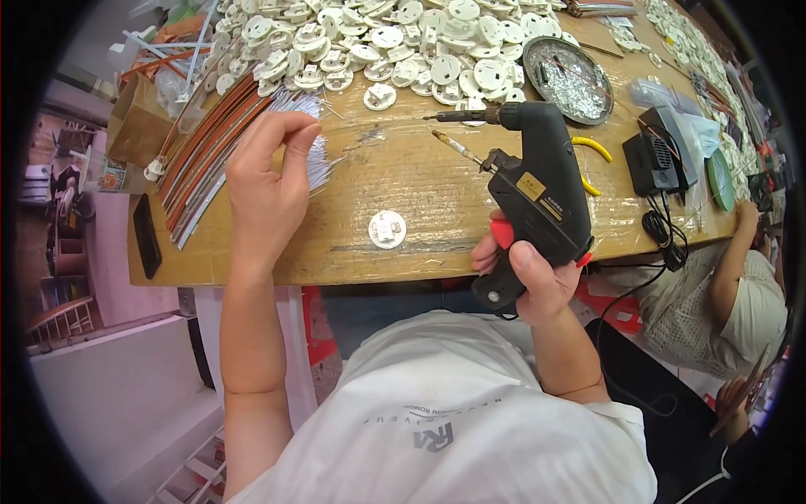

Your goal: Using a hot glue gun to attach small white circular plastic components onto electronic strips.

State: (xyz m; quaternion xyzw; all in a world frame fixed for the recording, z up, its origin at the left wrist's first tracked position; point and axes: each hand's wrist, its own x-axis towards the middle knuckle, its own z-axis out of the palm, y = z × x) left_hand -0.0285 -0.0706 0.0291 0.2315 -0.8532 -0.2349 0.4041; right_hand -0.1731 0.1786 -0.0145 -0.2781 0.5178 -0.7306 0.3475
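My right hand (537, 281) grips the handle of a black soldering gun (550, 197) with a red trigger. The gun's dark nozzle and pale soldering tip point left over the wooden table. My left hand (273, 172) is raised over a bundle of wires with pale ends (315, 164). Its thumb and forefinger are pinched together; anything between them is too small to make out. Between the two hands, a single round white disc (387, 229) with a small square fitting at its centre lies on the table.
A big heap of white round parts (378, 38) covers the far side. Orange and grey wires (201, 155) lie at left, near a black phone (147, 236). A round metal tray (569, 80), yellow-handled pliers (594, 149) and a black box (655, 151) with cables stand right. Another person (714, 294) sits farther right.
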